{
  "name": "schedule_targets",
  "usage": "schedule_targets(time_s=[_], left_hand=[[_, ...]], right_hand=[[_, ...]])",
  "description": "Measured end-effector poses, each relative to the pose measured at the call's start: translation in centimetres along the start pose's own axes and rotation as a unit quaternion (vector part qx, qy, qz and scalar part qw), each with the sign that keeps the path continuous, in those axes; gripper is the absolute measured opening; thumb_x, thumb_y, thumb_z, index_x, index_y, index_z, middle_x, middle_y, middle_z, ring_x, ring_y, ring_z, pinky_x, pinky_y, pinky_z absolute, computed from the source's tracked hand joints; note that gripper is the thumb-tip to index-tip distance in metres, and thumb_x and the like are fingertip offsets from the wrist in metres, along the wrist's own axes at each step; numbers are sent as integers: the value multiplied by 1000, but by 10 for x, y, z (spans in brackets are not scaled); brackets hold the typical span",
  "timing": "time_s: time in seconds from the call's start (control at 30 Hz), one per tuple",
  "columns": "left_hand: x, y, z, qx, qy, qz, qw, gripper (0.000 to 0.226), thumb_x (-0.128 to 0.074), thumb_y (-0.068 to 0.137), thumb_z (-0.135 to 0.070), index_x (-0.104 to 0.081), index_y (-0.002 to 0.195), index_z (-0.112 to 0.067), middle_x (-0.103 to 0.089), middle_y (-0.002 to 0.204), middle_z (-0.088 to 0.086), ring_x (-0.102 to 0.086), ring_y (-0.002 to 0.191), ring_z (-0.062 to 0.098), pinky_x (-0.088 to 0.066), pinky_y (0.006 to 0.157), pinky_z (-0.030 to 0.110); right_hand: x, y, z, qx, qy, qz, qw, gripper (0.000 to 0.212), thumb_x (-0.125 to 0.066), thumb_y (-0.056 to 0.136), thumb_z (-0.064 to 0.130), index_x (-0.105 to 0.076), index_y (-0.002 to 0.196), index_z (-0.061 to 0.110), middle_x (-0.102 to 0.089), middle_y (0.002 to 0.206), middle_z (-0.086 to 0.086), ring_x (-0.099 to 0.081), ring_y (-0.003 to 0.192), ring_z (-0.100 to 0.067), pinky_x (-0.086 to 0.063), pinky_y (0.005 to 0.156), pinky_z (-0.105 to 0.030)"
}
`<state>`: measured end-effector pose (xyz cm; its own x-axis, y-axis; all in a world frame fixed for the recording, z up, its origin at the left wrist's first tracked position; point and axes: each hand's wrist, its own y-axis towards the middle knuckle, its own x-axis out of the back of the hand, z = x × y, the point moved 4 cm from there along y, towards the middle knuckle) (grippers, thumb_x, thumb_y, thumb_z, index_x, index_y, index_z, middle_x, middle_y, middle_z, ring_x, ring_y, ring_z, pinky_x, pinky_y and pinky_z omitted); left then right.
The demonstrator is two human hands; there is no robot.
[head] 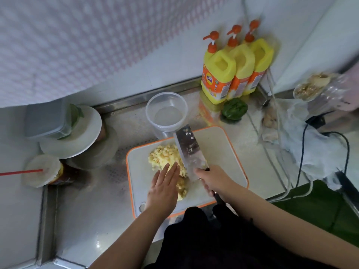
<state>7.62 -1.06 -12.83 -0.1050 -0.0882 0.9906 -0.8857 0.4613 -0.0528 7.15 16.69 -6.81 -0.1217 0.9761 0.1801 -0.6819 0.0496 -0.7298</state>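
Observation:
A white cutting board (219, 152) with an orange rim lies on the steel counter. A heap of finely chopped yellow food (165, 155) sits on its left half. My left hand (164, 188) lies flat with straight fingers on the near side of the heap. My right hand (212, 180) grips the handle of a broad cleaver (187, 149), whose blade stands on the board along the heap's right side. Small yellow bits stick to the blade. An empty clear plastic tub (166, 113) stands just behind the board.
Three yellow pump bottles (236, 68) stand in the back corner, a green pepper (234, 111) before them. Stacked white plates (77, 136) with a grey box sit at left, a cup with a red straw (43, 171) nearer. Plastic bags and cables (310, 144) crowd the right.

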Motion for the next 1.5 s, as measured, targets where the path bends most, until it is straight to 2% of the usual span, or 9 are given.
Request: schedule_targets(time_s=[0.4,0.5,0.63,0.83,1.0,1.13,1.3,1.43,1.5], left_hand=[[9,8,-5,-33,3,30,999,82,-66,76,-14,-32,151,-13,-38,156,1,-34,143,24,-22,115,42],[9,3,10,-11,-20,16,1000,54,-49,90,-26,-50,142,-13,-50,148,0,-38,139,20,-28,113,40],[24,5,34,111,-168,-35,979,48,-45,95,-3,-53,141,-12,-54,143,6,-43,139,26,-31,115,39],[47,4,75,264,-286,-96,916,53,-36,96,5,-45,146,-11,-47,148,8,-38,139,26,-31,116,42],[71,24,29,47,-121,-91,987,72,-32,76,6,-44,146,-9,-48,149,7,-47,136,28,-34,115,36],[68,31,-40,-115,12,-4,993,72,-28,75,-8,-36,146,-13,-47,150,1,-50,133,28,-44,106,45],[45,32,-59,-101,79,107,986,65,-27,82,-19,-31,147,-14,-49,149,-1,-52,131,31,-47,103,50],[36,28,-54,-72,77,143,984,71,-38,77,-19,-32,148,-12,-46,151,1,-51,133,29,-44,104,48],[39,30,-48,-40,57,139,988,79,-49,81,-13,-21,155,-8,-22,162,4,-32,146,30,-31,114,50]], right_hand=[[2,-7,8,-2,92,9,996,42,-48,97,44,-49,74,9,-36,50,-1,-33,37,-14,-32,37,-23],[15,-5,11,70,-37,-48,996,56,-31,97,56,-48,67,12,-42,53,0,-44,48,-20,-37,48,-27],[33,-14,9,220,-354,-152,896,39,-25,102,45,-50,86,20,-53,77,2,-59,80,-24,-35,64,-31],[45,-8,-7,314,-441,-184,821,39,-52,91,51,-53,107,15,-64,98,2,-64,88,-18,-40,62,-24],[38,-8,-5,352,-474,-161,791,46,-63,85,50,-54,106,10,-64,91,-4,-62,83,-22,-31,62,-23],[25,-12,5,416,-514,-195,724,53,-90,51,47,-56,74,13,-55,55,4,-55,46,-14,-28,43,-22],[27,-10,2,403,-469,-175,766,38,-77,76,39,-57,86,8,-63,73,-3,-61,69,-22,-33,58,-28],[27,-15,2,437,-496,-212,720,49,-91,53,39,-51,69,17,-52,54,5,-52,45,-13,-25,47,-20],[31,-16,0,447,-490,-228,713,49,-91,53,39,-49,68,17,-49,53,7,-50,44,-13,-25,46,-20]])
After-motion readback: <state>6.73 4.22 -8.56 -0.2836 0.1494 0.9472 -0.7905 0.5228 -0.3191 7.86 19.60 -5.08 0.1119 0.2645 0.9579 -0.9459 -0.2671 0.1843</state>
